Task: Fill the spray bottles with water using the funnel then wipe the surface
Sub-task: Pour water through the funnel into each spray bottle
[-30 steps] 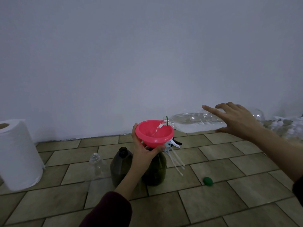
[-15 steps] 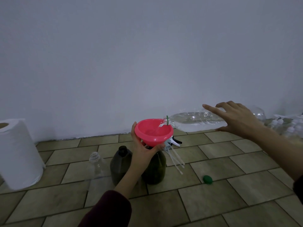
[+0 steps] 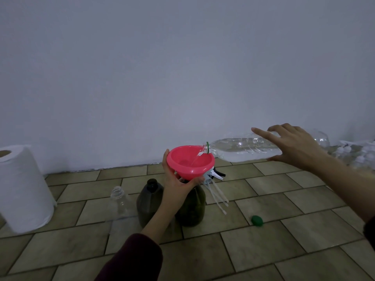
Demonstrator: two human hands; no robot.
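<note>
Centre frame: the left hand (image 3: pixel 178 185) grips the pink funnel (image 3: pixel 190 161) seated in a dark spray bottle (image 3: pixel 191 207) on the tiled floor (image 3: pixel 263 250). Right of it, the right hand (image 3: pixel 294 147) clasps a tilted clear bottle (image 3: pixel 239 149), pouring water into the funnel.

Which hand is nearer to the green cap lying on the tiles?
Left, as far as one view shows. The left hand cups the pink funnel, up and left of the green cap; the right hand grips the clear bottle higher up.
</note>
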